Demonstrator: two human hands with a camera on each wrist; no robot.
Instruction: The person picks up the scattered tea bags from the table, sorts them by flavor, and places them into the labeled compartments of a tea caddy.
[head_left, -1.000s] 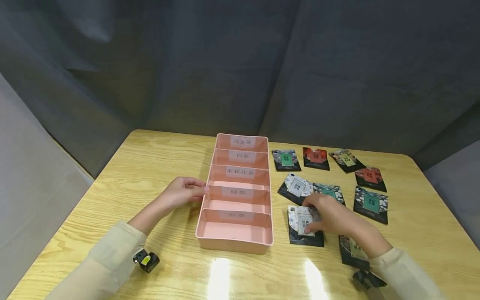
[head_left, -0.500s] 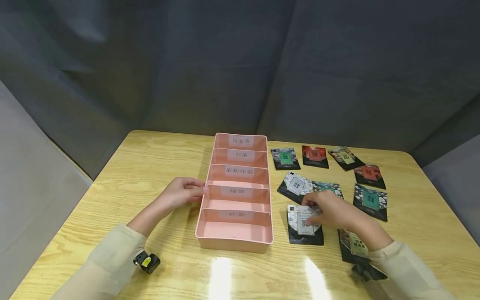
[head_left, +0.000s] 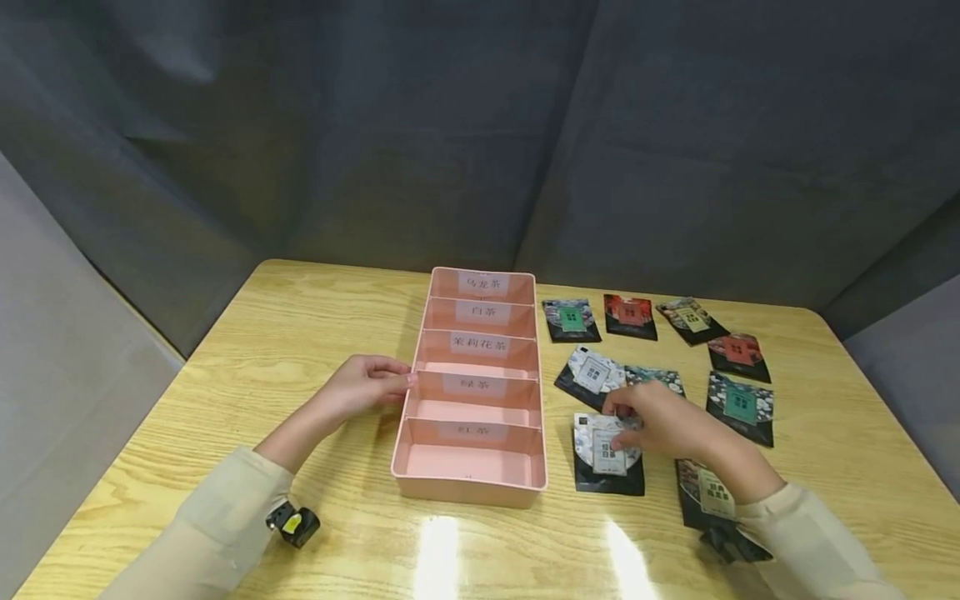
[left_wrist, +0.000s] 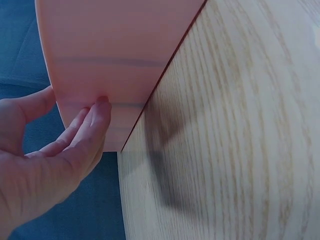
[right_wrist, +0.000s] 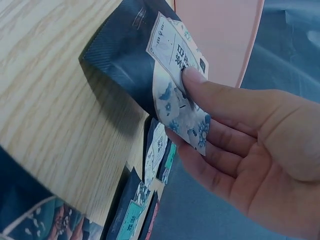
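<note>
My left hand [head_left: 360, 387] is at the left side of a pink divided box [head_left: 468, 492]. In the left wrist view, the thumb hooks at the rim while the fingertips press the outer wall [left_wrist: 115, 40]. The box has a row of compartments with paper labels in Chinese. To its right, my right hand [head_left: 660, 421] pinches a black-and-white tea pouch [head_left: 609, 482] between thumb and fingers. The right wrist view shows the thumb on the printed label and the pouch [right_wrist: 122, 55] tilted, its lower end casting a shadow on the wood.
Another white-labelled pouch [head_left: 592, 375] lies just behind the held one. Teal [head_left: 741, 407], red [head_left: 630, 313], green [head_left: 572, 319] and yellow-labelled pouches [head_left: 692, 320] are spread over the right of the wooden table [head_left: 337, 308]. A yellow-labelled pouch [head_left: 708, 496] lies beneath my right wrist. Dark curtain [head_left: 450, 133] hangs behind.
My right thumb has slid slightly back over the pouch, closer to the fingers. The left hand and the box stay where they were.
</note>
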